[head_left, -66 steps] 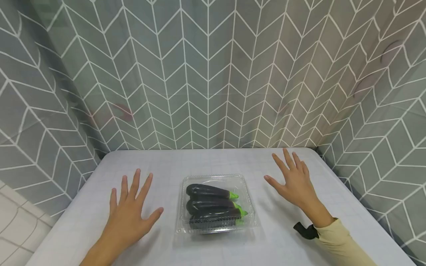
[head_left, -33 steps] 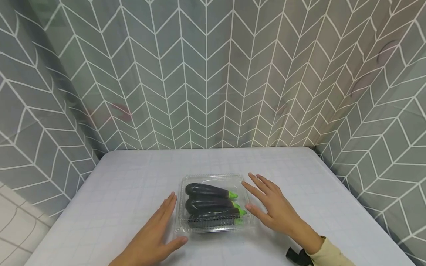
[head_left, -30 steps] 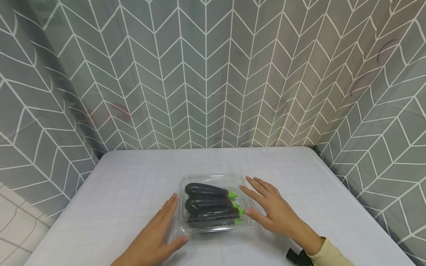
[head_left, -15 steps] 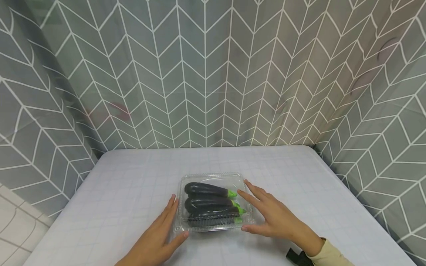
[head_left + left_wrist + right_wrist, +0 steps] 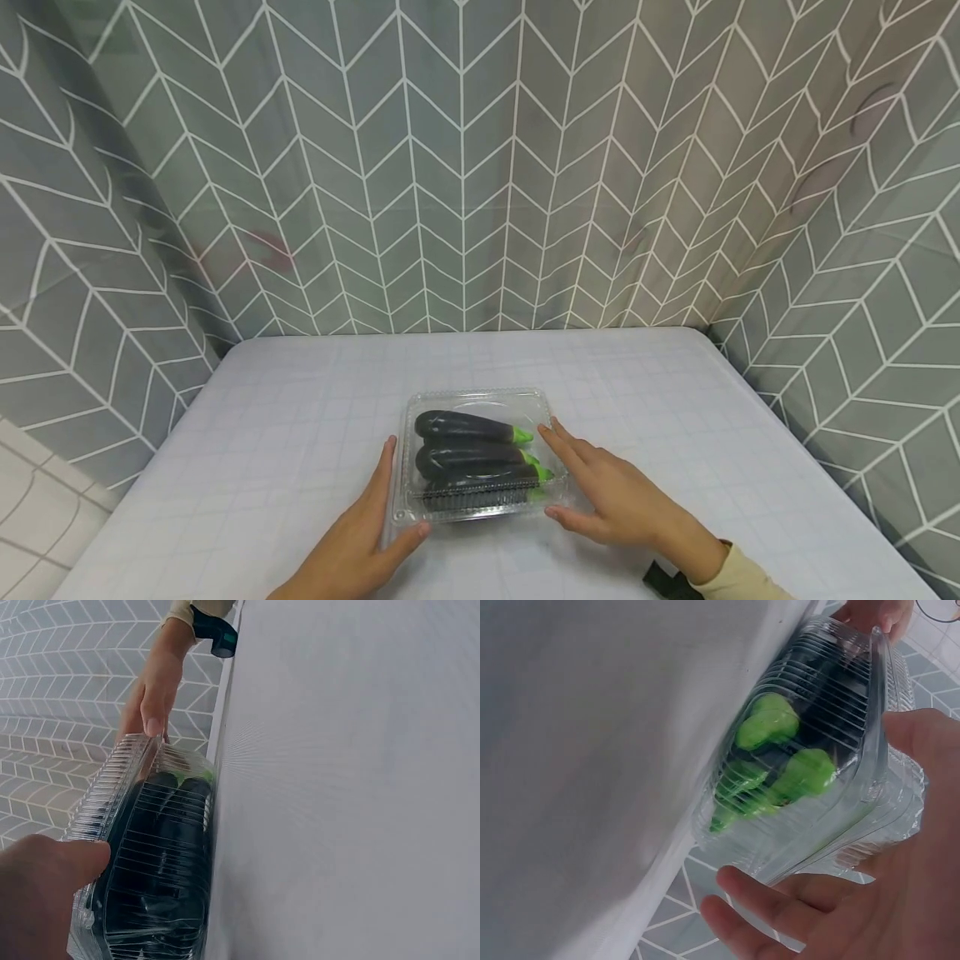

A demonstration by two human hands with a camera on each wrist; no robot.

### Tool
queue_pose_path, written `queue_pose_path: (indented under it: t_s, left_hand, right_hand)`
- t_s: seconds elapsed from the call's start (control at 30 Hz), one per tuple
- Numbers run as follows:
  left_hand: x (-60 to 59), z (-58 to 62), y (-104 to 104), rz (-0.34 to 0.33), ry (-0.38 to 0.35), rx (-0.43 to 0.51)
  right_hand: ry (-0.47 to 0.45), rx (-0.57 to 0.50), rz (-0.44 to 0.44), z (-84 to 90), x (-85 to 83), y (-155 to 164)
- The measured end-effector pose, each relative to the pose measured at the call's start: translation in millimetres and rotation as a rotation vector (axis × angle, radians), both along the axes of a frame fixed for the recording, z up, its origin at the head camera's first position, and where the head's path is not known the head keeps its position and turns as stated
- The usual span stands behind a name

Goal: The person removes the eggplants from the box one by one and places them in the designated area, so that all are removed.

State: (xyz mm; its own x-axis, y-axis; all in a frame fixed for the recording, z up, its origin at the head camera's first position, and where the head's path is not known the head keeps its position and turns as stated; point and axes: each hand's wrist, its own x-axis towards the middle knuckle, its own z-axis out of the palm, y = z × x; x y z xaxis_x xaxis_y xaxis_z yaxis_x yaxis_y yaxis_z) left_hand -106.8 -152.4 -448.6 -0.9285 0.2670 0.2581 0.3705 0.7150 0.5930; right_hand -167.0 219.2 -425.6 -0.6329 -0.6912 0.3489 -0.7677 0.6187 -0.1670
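Observation:
A clear plastic clamshell box (image 5: pixel 408 417) holds several dark eggplants (image 5: pixel 467 427) with green stem ends, and sits mid-table in the head view. My left hand (image 5: pixel 352 533) lies along the box's left side with straight fingers, its thumb by the near corner. Along the right side, my right hand (image 5: pixel 622 500) lies with extended fingers and its thumb near the front corner. The left wrist view has the left thumb (image 5: pixel 82 862) at the box rim. In the right wrist view, the right thumb (image 5: pixel 911 735) touches the rim, while the other fingers (image 5: pixel 765 900) are partly behind the box.
The box stands on a white cloth-covered table (image 5: pixel 300 375). Grey curtains (image 5: pixel 465 167) with white chevron lines enclose the back and both sides. A black strap (image 5: pixel 671 579) sits at the right wrist, below a beige sleeve (image 5: pixel 742 575).
Both hands have come down and inward from spread positions on either side of the box to its edges. In the last half second, they draw slightly closer; the box stays nearly in place.

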Motion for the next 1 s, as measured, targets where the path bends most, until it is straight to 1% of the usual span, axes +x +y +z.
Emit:
queue_pose_path:
  t_s: [0.3, 0.5, 0.6, 0.67, 0.77, 0.9, 1.0]
  left_hand:
    - [-2.9, 1.8, 1.9, -0.038, -0.138, 0.077]
    - [-3.5, 4.4, 2.6, -0.059, -0.277, 0.12]
    - [-4.0, 5.0, 3.0, -0.062, -0.313, 0.136]
    - [-4.4, 4.5, 3.6, -0.064, -0.323, 0.158]
    - [-4.8, 2.8, 4.3, -0.069, -0.315, 0.186]
    - [-3.7, 0.3, 5.5, -0.077, -0.274, 0.208]
    - [-1.3, -0.6, 7.6, -0.051, -0.235, 0.206]
  right_hand:
    - [0.042, -0.006, 0.043, -2.4, -0.3, -1.5]
    - [0.028, 0.012, 0.044, -1.6, -0.2, -1.3]
    - [0.023, 0.012, 0.036, -1.7, -0.3, -1.2]
    - [0.022, -0.002, 0.034, -2.1, -0.6, -0.9]
    - [0.025, -0.024, 0.031, -3.0, -0.8, -0.4]
    - [0.022, -0.039, 0.025, -3.9, -0.6, 0.0]
    - [0.01, -0.037, 0.013, -3.7, 0.3, -0.5]
